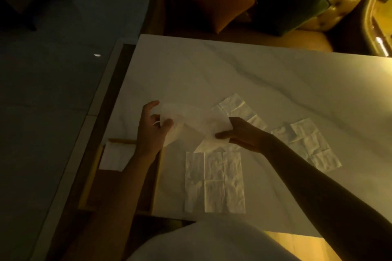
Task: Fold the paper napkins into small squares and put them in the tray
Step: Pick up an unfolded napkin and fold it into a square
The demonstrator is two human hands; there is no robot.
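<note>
Napkin [192, 122] is held above the table [212, 70], pinched at one end by the left hand [151, 128] and at the other by the right hand [238, 133]; the tray [122, 141] is seen beside the table's left edge.

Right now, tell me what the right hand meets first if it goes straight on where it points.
Past the napkin it pinches, the right hand would probably meet the left hand; depth is unclear.
</note>
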